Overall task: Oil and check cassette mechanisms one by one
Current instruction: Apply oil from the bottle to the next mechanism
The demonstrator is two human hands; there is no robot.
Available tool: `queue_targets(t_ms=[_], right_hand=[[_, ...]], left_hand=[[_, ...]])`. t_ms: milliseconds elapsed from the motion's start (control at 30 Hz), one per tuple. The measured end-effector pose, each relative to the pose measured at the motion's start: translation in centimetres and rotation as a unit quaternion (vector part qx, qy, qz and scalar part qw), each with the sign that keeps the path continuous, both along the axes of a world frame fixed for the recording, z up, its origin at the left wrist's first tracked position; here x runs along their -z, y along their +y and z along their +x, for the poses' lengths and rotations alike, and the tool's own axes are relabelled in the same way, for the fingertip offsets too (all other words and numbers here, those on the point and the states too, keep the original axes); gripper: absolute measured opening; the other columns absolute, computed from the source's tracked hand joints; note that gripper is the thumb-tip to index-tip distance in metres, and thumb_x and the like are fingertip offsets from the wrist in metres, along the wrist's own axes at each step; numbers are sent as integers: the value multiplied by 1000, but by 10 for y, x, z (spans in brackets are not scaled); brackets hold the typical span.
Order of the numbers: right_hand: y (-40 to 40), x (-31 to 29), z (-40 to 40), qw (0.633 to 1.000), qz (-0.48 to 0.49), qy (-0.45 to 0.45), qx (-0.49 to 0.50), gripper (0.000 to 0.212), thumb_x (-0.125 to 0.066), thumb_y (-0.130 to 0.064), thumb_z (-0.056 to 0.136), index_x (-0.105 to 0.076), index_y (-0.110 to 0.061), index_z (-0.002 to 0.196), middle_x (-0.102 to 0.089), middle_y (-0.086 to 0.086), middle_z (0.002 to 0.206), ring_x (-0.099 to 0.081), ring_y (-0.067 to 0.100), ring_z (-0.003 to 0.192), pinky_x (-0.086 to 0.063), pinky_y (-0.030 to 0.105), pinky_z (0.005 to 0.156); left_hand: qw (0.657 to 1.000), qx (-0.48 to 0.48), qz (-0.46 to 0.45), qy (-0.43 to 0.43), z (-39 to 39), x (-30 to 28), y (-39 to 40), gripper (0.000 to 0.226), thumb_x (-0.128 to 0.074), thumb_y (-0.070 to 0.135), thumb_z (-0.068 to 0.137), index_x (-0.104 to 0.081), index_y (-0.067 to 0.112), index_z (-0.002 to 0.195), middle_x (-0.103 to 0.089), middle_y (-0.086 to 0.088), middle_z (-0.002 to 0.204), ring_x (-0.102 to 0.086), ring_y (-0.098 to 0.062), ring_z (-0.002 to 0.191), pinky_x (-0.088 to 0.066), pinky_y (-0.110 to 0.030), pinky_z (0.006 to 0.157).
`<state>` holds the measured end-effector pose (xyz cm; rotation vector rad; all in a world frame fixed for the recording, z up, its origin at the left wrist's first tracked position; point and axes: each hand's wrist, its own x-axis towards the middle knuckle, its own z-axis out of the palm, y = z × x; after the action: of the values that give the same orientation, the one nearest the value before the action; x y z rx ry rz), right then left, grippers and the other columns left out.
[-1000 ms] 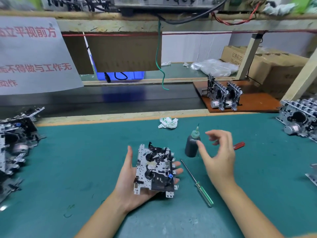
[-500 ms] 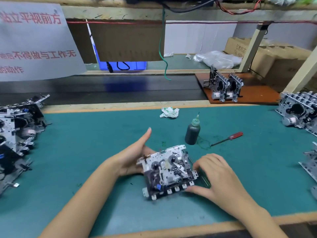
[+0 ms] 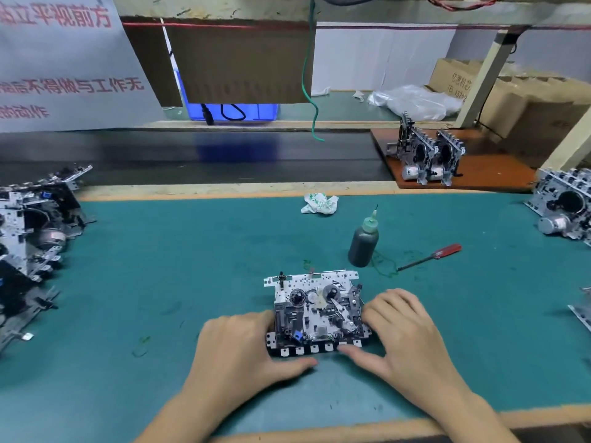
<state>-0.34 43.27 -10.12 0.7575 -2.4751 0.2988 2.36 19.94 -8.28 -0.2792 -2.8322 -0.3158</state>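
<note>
Both hands grip the silver and black metal cassette mechanism [image 3: 316,311] lying flat on the teal work mat [image 3: 192,266], lower centre of frame. Left hand [image 3: 243,350] holds its left side, fingers curled against that edge, thumb stretched along the near edge by the row of white tabs. Right hand [image 3: 406,337] holds the right side, fingers curled over the right edge, thumb touching the near right corner. Mechanism sits reels-up, two round hubs visible on top, small blue part near front. Dark grey plastic oil bottle with pale green needle-tip nozzle [image 3: 364,242] stands upright on the mat just beyond the mechanism, to its upper right, apart from both hands. Red-handled thin screwdriver [image 3: 430,256] lies on the mat right of the bottle, handle pointing to upper right. Crumpled white and green cloth [image 3: 319,203] lies near the far edge of the mat, centre. Pile of cassette mechanisms [image 3: 28,238] at left edge of frame. More mechanisms stacked at right edge [image 3: 566,206]. Two mechanisms standing on edge [image 3: 427,151] on a brown wooden board [image 3: 479,182], upper right. Black conveyor belt [image 3: 192,155] runs across behind the mat. White banner with red characters [image 3: 64,59] hangs upper left; brown cardboard panel [image 3: 243,59] hangs upper centre; green wire [image 3: 308,75] dangles beside it. Cardboard boxes [image 3: 527,100] and clear plastic bag [image 3: 415,100] far upper right.
</note>
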Motion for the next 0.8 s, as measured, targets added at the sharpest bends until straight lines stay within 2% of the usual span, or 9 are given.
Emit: queue_targets(t_ms=[67, 233, 333, 467, 667, 800], right_hand=[[-1, 1, 0, 1000, -2, 8, 2, 49, -54, -59, 82, -58, -12, 67, -54, -4, 70, -49, 18, 73, -39, 30, 85], [-2, -1, 0, 998, -41, -8, -40, 51, -62, -61, 75, -56, -11, 65, -53, -3, 70, -47, 18, 74, -38, 29, 89], [0, 1, 1, 998, -37, 17, -40, 51, -65, -59, 74, -57, -10, 59, -55, -2, 66, -53, 22, 70, -41, 32, 87], [1, 2, 0, 999, -30, 37, -6, 48, -60, -56, 77, -58, -12, 59, -55, -4, 63, -55, 22, 66, -40, 32, 84], [2, 1, -1, 997, -53, -23, -43, 49, -67, -59, 68, -59, -11, 64, -57, -4, 71, -54, 20, 73, -38, 33, 93], [4, 0, 0, 997, -61, -25, -44, 47, -67, -58, 69, -58, -11, 63, -57, -4, 71, -54, 20, 74, -39, 30, 88]], left_hand=[[999, -5, 20, 27, 1, 4, 4, 60, -44, 84, 51, -56, 25, 49, -51, 6, 38, -53, -13, 36, -30, -21, 34], [996, -47, 56, 51, 0, 10, 10, 58, -47, 76, 52, -53, 18, 43, -45, -1, 32, -49, -19, 30, -31, -21, 32], [997, 2, 63, 44, -2, 11, 2, 60, -48, 78, 55, -52, 18, 46, -45, 3, 35, -48, -17, 32, -34, -22, 33], [993, 100, 57, 37, -4, 11, -13, 54, -51, 74, 64, -33, 25, 54, -44, 10, 39, -42, -6, 34, -32, -17, 35], [992, 80, 28, 93, -2, 14, -8, 50, -51, 59, 72, -40, 16, 49, -37, 4, 36, -40, -19, 29, -26, -18, 33], [992, 89, 26, 90, -1, 14, -9, 51, -50, 60, 74, -41, 15, 51, -38, 4, 37, -41, -21, 30, -28, -19, 32]])
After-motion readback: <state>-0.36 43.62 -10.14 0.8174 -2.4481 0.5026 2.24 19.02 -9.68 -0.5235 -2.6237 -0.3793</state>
